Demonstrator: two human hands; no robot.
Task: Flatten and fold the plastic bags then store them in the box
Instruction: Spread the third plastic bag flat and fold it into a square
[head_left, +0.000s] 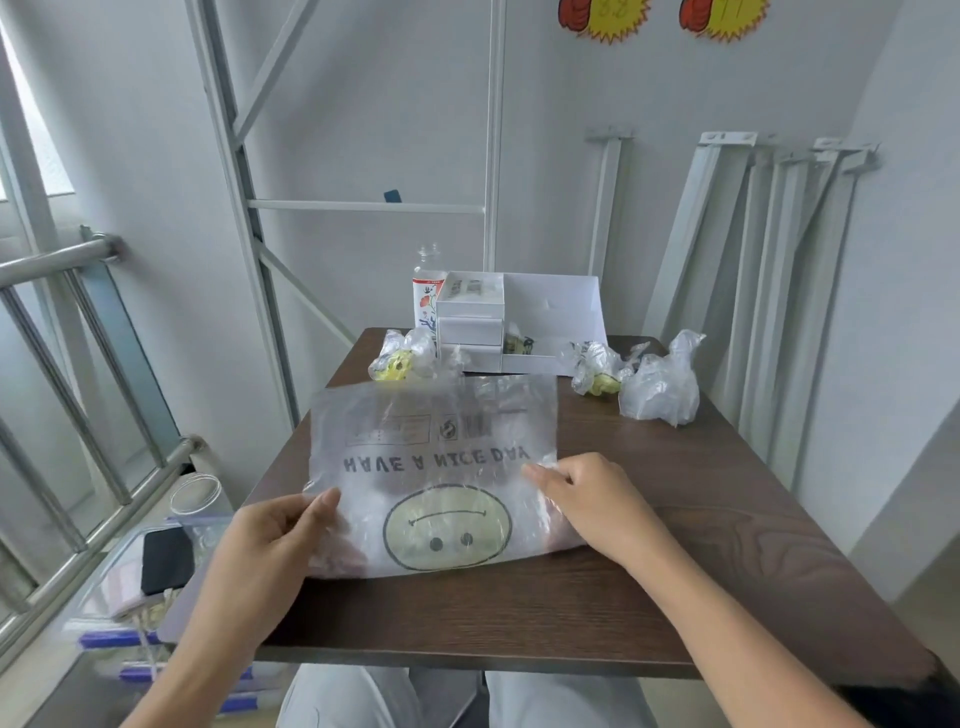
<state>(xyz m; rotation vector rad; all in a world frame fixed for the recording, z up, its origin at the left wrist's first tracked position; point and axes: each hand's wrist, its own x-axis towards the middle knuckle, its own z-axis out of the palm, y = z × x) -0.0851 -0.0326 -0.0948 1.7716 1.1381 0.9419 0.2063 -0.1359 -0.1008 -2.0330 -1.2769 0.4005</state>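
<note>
left hand (280, 525) is pinching the left edge of the smiley plastic bag (431, 452), thumb on top. right hand (587, 499) is lying bent-fingered on its right edge; whether it is gripping cannot be told. bag is lying spread on the surface (675, 519), just before the box (519, 322). risk: slick film is probably trapping air, so a fold could skew or spring open.

We wear pale, whitish trousers (358, 696), softly creased, over both thighs. Our left hand (270, 540), right hand (587, 499) and forearms are bare.
</note>
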